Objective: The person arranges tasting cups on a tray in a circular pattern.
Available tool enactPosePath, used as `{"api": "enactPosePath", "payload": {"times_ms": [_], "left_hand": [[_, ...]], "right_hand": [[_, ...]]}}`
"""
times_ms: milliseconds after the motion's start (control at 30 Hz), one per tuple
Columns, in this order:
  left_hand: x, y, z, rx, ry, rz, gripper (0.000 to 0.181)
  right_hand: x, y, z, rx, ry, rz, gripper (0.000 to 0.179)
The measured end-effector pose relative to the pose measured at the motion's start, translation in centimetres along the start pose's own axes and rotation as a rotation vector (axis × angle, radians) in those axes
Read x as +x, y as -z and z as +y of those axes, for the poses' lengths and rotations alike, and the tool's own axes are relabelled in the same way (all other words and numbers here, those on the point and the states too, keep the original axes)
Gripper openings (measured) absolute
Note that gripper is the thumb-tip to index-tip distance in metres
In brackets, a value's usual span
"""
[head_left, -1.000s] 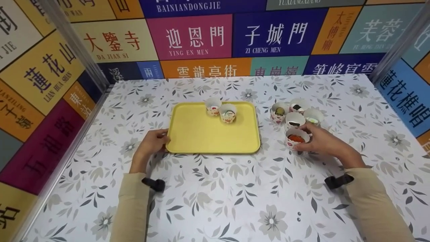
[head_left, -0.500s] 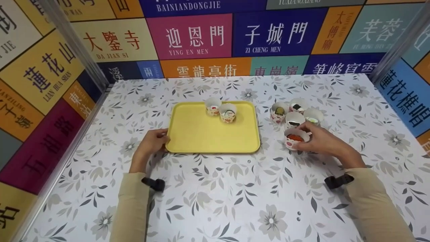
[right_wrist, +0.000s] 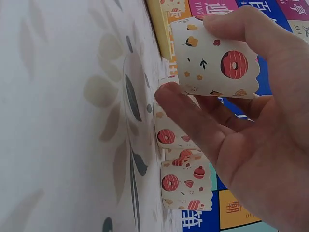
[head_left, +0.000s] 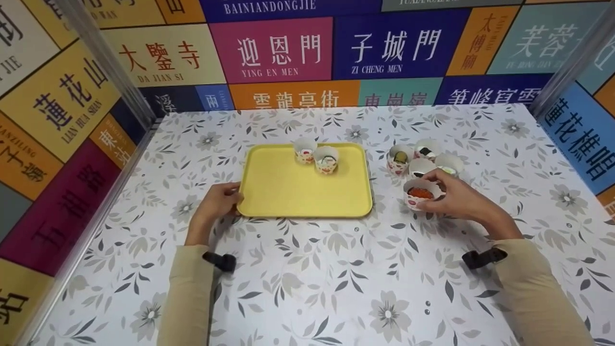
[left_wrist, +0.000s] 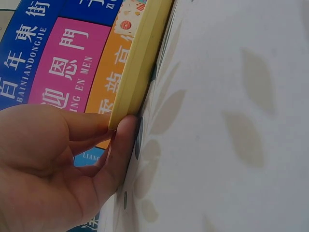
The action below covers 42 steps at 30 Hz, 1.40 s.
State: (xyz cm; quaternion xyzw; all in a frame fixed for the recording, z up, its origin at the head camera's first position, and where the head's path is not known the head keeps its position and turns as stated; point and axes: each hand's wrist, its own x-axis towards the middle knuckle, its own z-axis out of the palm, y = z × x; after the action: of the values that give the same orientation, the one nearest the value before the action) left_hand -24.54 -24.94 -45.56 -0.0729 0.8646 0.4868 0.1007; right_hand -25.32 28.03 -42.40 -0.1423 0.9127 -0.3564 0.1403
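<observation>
My right hand (head_left: 463,199) grips a printed paper baking cup (head_left: 412,201) with bright orange-red contents. In the right wrist view this cup (right_wrist: 212,63) is off the table, between thumb and fingers. Several similar cups stand just behind it, among them one with a green round piece (head_left: 399,157) and one with a black-and-white piece (head_left: 426,152). My left hand (head_left: 218,202) pinches the left rim of a yellow tray (head_left: 288,197); the left wrist view shows thumb and fingers at the tray's edge (left_wrist: 137,63). What fills the held cup is hidden in the right wrist view.
Two more paper cups stand near the tray's back edge, one with a white and red piece (head_left: 306,154), the other with a whitish piece (head_left: 327,163). A floral cloth (head_left: 307,288) covers the table. Panels with colourful lettering (head_left: 283,53) rise at the back and sides.
My right hand has raised the cup with orange-red contents slightly and shifted it a little left, away from the other cups. The left hand stays at the tray's rim.
</observation>
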Motion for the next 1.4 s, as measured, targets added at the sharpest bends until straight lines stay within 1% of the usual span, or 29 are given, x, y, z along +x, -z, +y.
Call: {"api": "enactPosePath", "payload": {"times_ms": [67,167,300,433,600,733,833,967,1067,1233,1400], "left_hand": [[0.0,0.0,0.0,-0.003,0.004,-0.001,0.046],[0.1,0.1,-0.1,-0.021,-0.009,-0.011,0.045],[0.1,0.0,-0.2,-0.035,-0.008,-0.013,0.044],[0.1,-0.1,-0.1,-0.017,0.013,-0.002,0.045],[0.2,-0.1,0.0,0.006,0.010,0.005,0.046],[0.2,-0.1,0.1,0.015,0.025,0.004,0.046],[0.2,-0.1,0.1,0.013,0.043,0.000,0.046],[0.2,0.0,0.2,0.023,0.051,-0.002,0.047],[0.3,0.1,0.2,0.026,0.043,-0.001,0.047],[0.2,0.1,0.1,0.017,0.007,-0.014,0.046],[0.0,0.0,0.0,0.013,0.004,-0.010,0.046]], "right_hand": [[0.0,0.0,-0.2,0.023,0.001,-0.001,0.064],[0.2,-0.3,-0.4,0.088,0.012,-0.004,0.063],[0.3,-0.7,-0.9,0.126,0.028,0.013,0.063],[0.4,-1.3,-1.3,0.129,0.012,0.034,0.064],[0.6,-2.0,-2.1,0.120,-0.010,0.064,0.066],[0.8,-2.6,-2.7,0.105,-0.018,0.096,0.066],[0.8,-3.0,-3.2,0.113,-0.031,0.115,0.066],[1.1,-3.5,-3.6,0.127,-0.028,0.135,0.067],[1.3,-3.8,-3.9,0.116,-0.031,0.145,0.068],[1.9,-4.1,-4.6,0.116,-0.060,0.170,0.069],[2.8,-4.5,-5.8,0.137,-0.055,0.174,0.070]]}}
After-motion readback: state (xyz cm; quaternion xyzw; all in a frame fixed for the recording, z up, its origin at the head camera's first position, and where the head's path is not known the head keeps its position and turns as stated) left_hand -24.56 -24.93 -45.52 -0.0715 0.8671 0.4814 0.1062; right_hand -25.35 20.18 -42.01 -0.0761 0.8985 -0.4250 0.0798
